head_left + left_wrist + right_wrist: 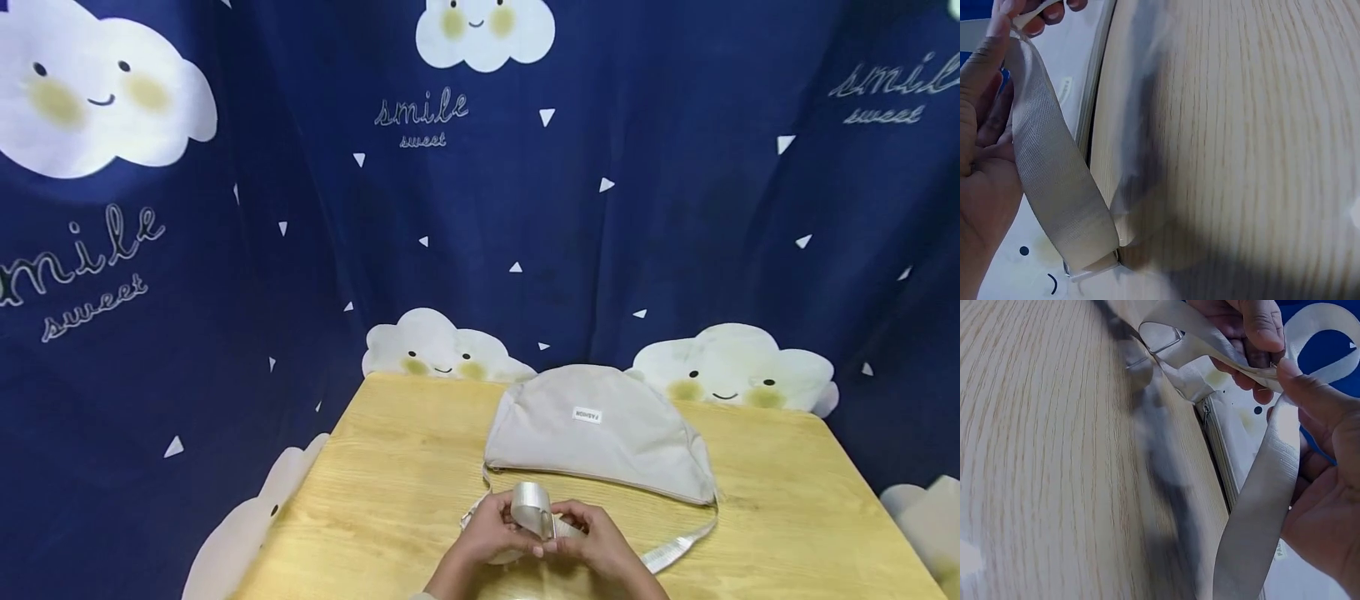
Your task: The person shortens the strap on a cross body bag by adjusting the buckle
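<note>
A cream half-moon shoulder bag (543, 437) lies on the table, its small label upside down in the head view. Its flat webbing strap (529, 498) rises in a loop between my two hands. My left hand (491, 527) pinches the strap from the left. From the right, my right hand (596, 543) pinches it close by, the fingertips of both hands nearly meeting. In the right wrist view a metal slider buckle (1166, 342) sits on the strap beyond the left hand. The bag's zipper (1207, 415) shows behind, with its pull at one end.
The wooden table (375, 467) spreads around the bag, with its far edge just behind it. A dark blue curtain (480, 208) with clouds and triangles hangs at the back and sides. The strap's right-hand length (678, 548) trails from the bag's corner toward my right wrist.
</note>
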Available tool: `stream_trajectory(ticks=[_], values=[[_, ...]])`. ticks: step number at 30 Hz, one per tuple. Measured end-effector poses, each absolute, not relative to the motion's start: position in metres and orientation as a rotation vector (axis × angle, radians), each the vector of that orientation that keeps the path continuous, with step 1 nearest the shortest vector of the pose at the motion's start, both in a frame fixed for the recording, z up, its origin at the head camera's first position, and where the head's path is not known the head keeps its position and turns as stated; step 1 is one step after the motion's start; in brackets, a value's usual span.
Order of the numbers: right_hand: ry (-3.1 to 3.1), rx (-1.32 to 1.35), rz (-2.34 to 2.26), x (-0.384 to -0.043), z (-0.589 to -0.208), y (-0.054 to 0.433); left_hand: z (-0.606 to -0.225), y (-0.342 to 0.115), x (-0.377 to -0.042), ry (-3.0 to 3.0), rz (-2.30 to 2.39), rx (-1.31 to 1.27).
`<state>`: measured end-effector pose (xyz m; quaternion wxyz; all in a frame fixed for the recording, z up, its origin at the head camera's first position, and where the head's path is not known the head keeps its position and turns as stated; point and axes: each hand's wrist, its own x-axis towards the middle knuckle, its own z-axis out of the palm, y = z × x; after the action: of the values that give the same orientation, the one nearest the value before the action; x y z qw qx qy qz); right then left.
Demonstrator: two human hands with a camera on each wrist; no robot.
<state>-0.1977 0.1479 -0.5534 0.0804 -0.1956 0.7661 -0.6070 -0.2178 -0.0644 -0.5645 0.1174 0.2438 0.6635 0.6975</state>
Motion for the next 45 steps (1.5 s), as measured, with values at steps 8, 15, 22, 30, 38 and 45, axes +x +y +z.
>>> stream_trajectory(ticks=[8,15,22,30,38,45], values=[[2.274,-0.619,-1.795,-0.200,-0.558,0.150,-0.568,-0.061,-0.219,2.007,2.015,0.654],[2.365,-0.641,-1.711,-0.200,-0.558,0.151,-0.563,-0.059,-0.218,2.031,1.994,0.627],[2.418,-0.652,-1.719,-0.197,-0.558,0.152,-0.560,-0.058,-0.217,2.031,1.993,0.605],[2.412,-0.556,-1.784,-0.193,-0.556,0.154,-0.540,-0.065,-0.207,2.253,1.867,0.708],[2.497,-0.503,-1.802,-0.188,-0.531,0.154,-0.544,-0.081,-0.217,2.394,1.730,0.580],[2.506,-0.523,-1.815,-0.189,-0.548,0.156,-0.555,-0.085,-0.215,2.433,1.598,0.625]])
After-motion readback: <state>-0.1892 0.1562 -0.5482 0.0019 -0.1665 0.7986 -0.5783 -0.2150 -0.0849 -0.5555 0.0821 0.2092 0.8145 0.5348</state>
